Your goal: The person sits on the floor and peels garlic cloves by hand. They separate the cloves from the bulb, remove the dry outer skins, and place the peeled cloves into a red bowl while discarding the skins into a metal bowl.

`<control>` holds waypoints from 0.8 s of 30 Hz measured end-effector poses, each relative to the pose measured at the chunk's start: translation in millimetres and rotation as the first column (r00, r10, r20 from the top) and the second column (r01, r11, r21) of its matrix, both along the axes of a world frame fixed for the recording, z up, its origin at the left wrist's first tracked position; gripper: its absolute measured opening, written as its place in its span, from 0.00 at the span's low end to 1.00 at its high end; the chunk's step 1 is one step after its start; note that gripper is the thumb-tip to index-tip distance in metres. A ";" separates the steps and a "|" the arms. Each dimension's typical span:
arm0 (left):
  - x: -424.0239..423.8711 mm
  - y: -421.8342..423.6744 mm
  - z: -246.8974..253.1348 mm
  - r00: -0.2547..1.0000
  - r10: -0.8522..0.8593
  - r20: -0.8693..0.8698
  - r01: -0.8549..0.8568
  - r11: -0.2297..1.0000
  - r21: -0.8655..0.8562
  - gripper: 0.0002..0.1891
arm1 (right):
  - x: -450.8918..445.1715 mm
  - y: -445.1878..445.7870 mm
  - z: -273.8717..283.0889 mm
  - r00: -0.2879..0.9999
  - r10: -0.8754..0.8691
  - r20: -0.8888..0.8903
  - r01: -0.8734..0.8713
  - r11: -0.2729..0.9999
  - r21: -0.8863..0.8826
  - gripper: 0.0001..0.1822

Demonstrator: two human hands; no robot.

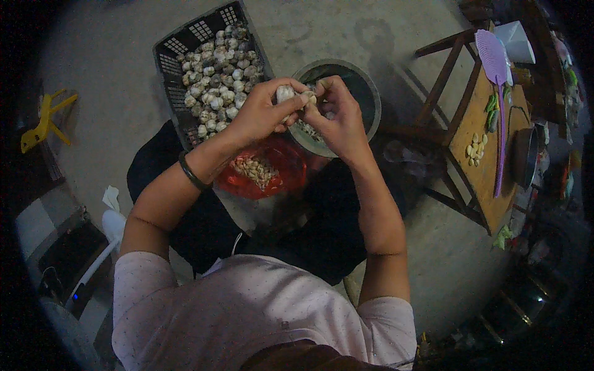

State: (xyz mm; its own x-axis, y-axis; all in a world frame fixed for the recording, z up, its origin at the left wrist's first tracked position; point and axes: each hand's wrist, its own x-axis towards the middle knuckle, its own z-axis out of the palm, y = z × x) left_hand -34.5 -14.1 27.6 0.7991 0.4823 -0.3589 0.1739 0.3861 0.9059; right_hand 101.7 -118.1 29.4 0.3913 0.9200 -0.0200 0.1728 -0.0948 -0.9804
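A garlic bulb [284,94] sits in the grip of my left hand [261,107]. Between the fingertips of both hands is a garlic clove [310,98], pinched also by my right hand [341,118]. Beneath them stands a round tub [375,109] with pale garlic skins [310,131] inside; my hands hide part of it. A red plastic basin [293,174] nearer my body holds many loose cloves [255,170]. To the left of the tub, a black plastic crate [168,69] is heaped with whole garlic bulbs [218,79].
A wooden stool or small table [468,185] at right carries a purple fly swatter [494,60], several peeled cloves [475,149], green peppers [492,111] and a dark pan [526,157]. At left are a yellow plastic stool [44,123] and a white fan-like object [112,225].
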 end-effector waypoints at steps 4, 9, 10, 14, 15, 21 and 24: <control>0.6 1.7 1.5 1.000 0.011 0.001 -0.011 1.000 -0.002 0.09 | -2.9 0.0 -3.3 0.997 -0.034 -0.075 0.037 0.999 0.035 0.13; -0.8 1.6 -4.1 0.999 0.021 0.026 -0.019 0.998 -0.061 0.09 | -3.8 0.5 -0.3 0.998 -0.037 -0.057 0.039 0.999 0.024 0.12; -1.0 1.5 -3.5 0.999 0.024 0.028 -0.022 0.997 -0.078 0.10 | -4.1 0.7 -1.0 0.997 -0.040 -0.065 0.041 0.999 0.020 0.12; -0.4 0.1 -0.9 0.999 0.044 0.000 -0.044 0.992 -0.116 0.10 | -3.2 1.4 -2.9 0.993 -0.047 -0.107 0.047 0.999 -0.008 0.12; -0.4 -1.0 -0.2 0.999 0.051 -0.005 -0.051 0.992 -0.114 0.10 | -3.0 1.3 -4.2 0.992 -0.041 -0.122 0.041 0.999 -0.005 0.12; 1.7 -6.8 1.6 0.994 0.103 -0.031 -0.105 0.992 -0.073 0.09 | -2.0 4.3 -12.2 0.993 -0.035 -0.114 0.042 0.998 0.056 0.14; 1.0 -5.9 0.5 0.995 0.094 -0.031 -0.096 0.993 -0.073 0.09 | -3.4 4.1 -10.3 0.985 -0.043 -0.165 0.048 0.999 0.022 0.14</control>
